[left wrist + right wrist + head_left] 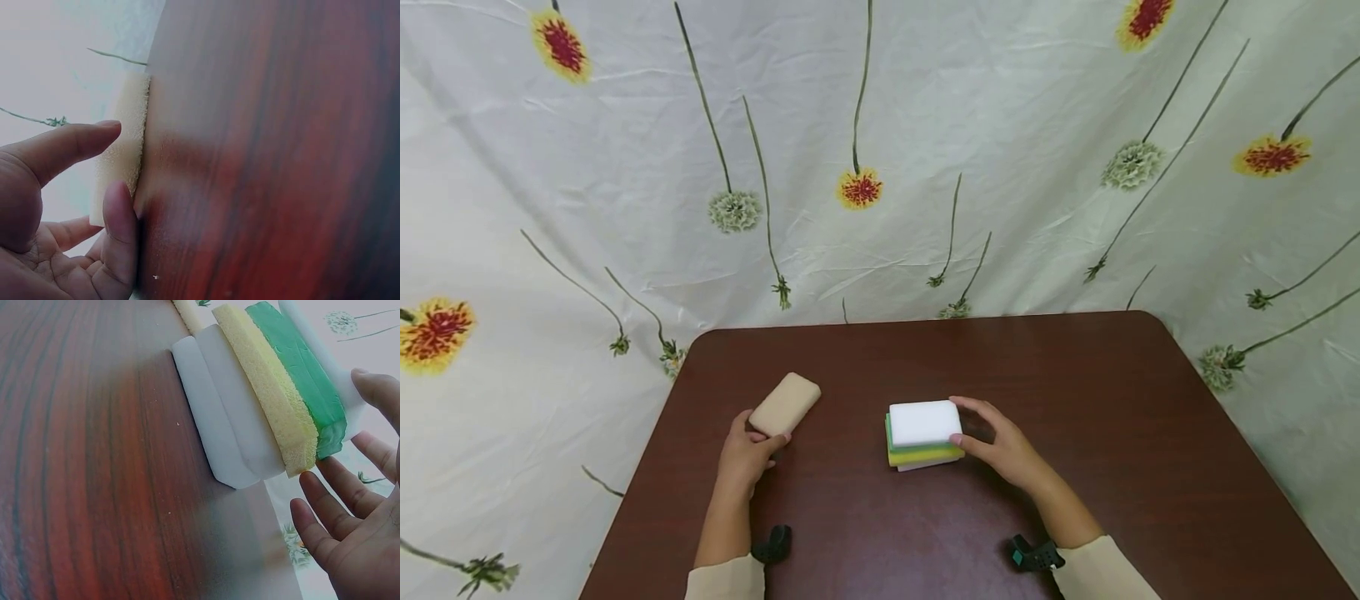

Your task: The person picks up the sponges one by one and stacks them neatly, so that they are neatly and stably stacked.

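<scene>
My left hand holds the near end of a beige sponge on the left of the table, with the thumb and fingers at its sides. In the left wrist view, the sponge's porous edge lies close along the tabletop. My right hand is at a stack of blocks in the middle, pinching the top white block at its right end between thumb and index finger. In the right wrist view, a green block, a yellow sponge and two white blocks lie beneath it, with the other fingers spread beside them.
The dark reddish-brown table has rounded far corners. A white cloth printed with flowers hangs behind and around it. Each wrist wears a black strap; the left strap and right strap sit near the cuffs of cream sleeves.
</scene>
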Available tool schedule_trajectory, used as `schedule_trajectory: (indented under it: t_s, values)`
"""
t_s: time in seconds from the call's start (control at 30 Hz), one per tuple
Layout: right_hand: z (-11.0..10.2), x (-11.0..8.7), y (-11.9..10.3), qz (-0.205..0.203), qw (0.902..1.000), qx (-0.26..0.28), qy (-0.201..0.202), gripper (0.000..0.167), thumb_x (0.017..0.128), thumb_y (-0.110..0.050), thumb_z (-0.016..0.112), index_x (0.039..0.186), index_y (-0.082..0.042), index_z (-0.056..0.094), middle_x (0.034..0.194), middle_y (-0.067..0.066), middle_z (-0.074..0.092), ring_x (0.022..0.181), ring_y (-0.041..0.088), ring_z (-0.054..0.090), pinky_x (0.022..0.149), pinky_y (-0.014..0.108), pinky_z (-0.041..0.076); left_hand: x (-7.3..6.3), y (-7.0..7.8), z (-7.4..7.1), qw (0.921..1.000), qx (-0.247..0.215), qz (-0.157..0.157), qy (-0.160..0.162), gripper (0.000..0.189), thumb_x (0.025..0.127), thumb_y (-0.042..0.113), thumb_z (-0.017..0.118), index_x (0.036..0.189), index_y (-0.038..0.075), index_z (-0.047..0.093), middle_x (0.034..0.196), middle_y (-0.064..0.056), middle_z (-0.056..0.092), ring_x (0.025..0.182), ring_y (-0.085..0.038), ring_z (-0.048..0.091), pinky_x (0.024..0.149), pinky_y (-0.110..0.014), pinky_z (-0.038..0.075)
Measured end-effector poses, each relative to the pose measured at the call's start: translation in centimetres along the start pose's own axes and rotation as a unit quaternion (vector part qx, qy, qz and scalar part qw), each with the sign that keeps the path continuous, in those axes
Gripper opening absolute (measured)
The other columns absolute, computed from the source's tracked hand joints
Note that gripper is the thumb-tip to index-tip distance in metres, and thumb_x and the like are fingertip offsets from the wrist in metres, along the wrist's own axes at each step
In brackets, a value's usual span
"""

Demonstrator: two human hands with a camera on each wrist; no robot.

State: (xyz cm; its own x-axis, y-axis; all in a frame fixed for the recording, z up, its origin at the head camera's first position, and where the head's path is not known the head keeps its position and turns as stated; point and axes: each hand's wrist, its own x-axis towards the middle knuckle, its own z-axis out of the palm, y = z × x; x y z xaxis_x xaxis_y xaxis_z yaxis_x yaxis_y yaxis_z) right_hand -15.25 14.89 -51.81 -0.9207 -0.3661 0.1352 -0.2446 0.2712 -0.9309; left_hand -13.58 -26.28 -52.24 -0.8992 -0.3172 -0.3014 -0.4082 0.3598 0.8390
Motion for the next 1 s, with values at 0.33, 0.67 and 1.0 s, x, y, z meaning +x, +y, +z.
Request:
schedule_trajectory:
  t_s: [0.33,0.67,1.0]
  values:
    - [-0.08,-0.01,-0.14,0.009,1.0000,0.000,-0.001,0.057,0.091,-0.026,0.077,0.144,-0.024,0.055,0.144,0.008,0.054,0.122,0.034,0.059,0.092,0.029,0.053,-0.04,0.02,0.02,0.9999,-0.012,-0.006,0.000,0.088,0.091,0.019,0.075,0.159,0.005,0.019,0.119,-0.024,0.047,0.099,-0.030,0.060,0.071,-0.028,0.059]
    - [-0.10,-0.01,0.08,0.007,1.0000,-0.001,-0.002,0.057,0.091,-0.026,0.077,0.144,-0.023,0.055,0.143,0.007,0.055,0.124,0.032,0.059,0.095,0.034,0.053,-0.41,-0.26,0.07,0.9980,-0.061,-0.016,0.003,0.083,0.092,0.016,0.073,0.159,0.012,0.023,0.117,-0.017,0.045,0.096,-0.022,0.055,0.071,-0.026,0.058]
    - [0.01,0.04,0.05,0.000,0.9999,0.015,-0.007,0.057,0.091,-0.024,0.076,0.144,-0.023,0.055,0.143,0.010,0.054,0.124,0.034,0.059,0.089,0.025,0.054,-0.65,-0.63,-0.40,0.9945,-0.103,-0.018,-0.007,0.085,0.094,0.019,0.072,0.162,0.017,0.020,0.126,-0.017,0.042,0.102,-0.021,0.056,0.076,-0.026,0.057]
